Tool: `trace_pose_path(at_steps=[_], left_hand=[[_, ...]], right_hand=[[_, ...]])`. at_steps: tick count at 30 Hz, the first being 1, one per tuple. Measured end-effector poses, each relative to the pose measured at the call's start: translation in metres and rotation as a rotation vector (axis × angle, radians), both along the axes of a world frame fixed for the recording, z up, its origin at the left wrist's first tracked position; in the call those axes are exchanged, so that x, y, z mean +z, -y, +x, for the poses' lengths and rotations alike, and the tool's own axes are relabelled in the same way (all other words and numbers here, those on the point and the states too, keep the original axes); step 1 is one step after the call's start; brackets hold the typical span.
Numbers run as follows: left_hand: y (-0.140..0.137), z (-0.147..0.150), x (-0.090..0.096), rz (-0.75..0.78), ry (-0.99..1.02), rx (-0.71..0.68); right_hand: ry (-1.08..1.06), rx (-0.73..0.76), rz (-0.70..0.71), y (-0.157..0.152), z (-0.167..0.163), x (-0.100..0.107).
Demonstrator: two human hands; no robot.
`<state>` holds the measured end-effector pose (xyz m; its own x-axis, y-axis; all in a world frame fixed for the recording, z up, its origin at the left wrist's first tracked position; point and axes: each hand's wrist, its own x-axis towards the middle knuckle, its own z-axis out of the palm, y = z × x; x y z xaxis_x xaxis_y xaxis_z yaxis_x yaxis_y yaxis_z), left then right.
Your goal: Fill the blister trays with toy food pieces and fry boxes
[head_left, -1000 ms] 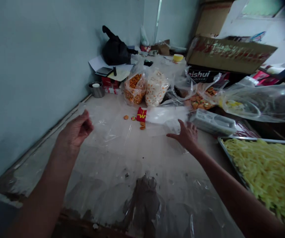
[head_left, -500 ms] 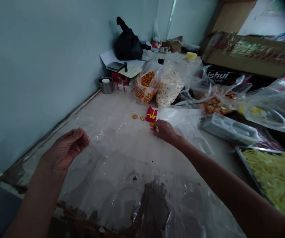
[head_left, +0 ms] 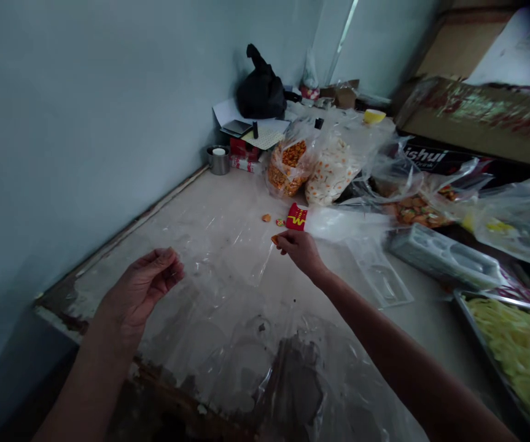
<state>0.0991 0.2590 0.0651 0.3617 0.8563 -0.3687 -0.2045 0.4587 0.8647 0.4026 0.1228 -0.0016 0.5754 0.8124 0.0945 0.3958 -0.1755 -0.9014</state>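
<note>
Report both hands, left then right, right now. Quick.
Left hand: loosely curled; whether it grips anything cannot be told.
Right hand: closed in a pinch, holding a small orange piece.

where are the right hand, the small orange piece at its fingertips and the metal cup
Right hand (head_left: 302, 252): head view, on the back of the hand.
Small orange piece (head_left: 274, 239): head view, on its exposed end.
Metal cup (head_left: 219, 164): head view, on its outer side.

Can't see all of the orange bit (head_left: 274, 240), partly hidden by the right hand (head_left: 299, 250), or the tray (head_left: 483, 350) right of it, cut off. Can't tell full from empty in the left hand (head_left: 151, 282).
</note>
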Motion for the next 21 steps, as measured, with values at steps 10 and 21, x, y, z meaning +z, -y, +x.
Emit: trace_pose_path(at_steps=[10, 21], left_hand=[[-0.002, -0.033, -0.001, -0.001, 0.076, 0.068], [-0.005, -0.042, -0.009, -0.059, 0.096, 0.163]], right_hand=[[0.782, 0.148, -0.12, -0.047, -0.005, -0.005], [1.428, 0.658, -0.252, -0.046, -0.013, 0.002]])
